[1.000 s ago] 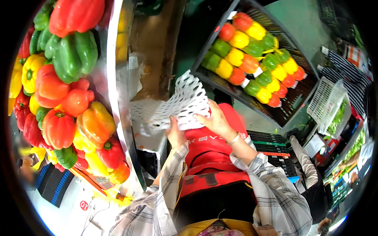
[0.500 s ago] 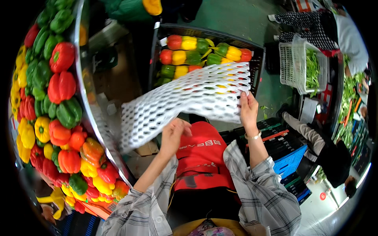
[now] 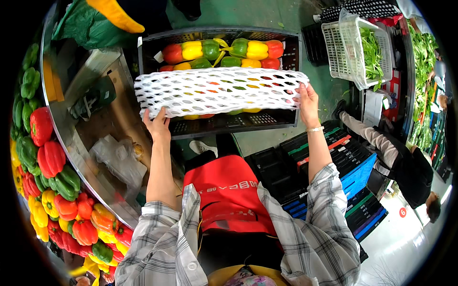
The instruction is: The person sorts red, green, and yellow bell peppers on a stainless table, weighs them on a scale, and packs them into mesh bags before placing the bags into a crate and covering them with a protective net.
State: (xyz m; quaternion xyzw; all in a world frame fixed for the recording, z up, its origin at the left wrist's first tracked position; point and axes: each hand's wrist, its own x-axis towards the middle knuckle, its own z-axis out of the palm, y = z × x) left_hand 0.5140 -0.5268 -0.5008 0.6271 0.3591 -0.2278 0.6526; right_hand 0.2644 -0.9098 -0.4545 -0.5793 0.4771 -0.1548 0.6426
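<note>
Stretching lengthwise, the white foam netting (image 3: pixel 217 99) spans peppers (image 3: pixel 192 50) in a black crate (image 3: pixel 238 127); whether it touches them I cannot tell. Well apart, the left hand (image 3: pixel 158 126) pinches its near left edge, the right hand (image 3: pixel 307 102) its right end. Judged risk: uneven pulling could tear the netting; a weak left pinch could drop that end.

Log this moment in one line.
left hand: holds white foam netting, lower-left corner | right hand: holds right end | netting: stretched across black crate of bell peppers
</note>
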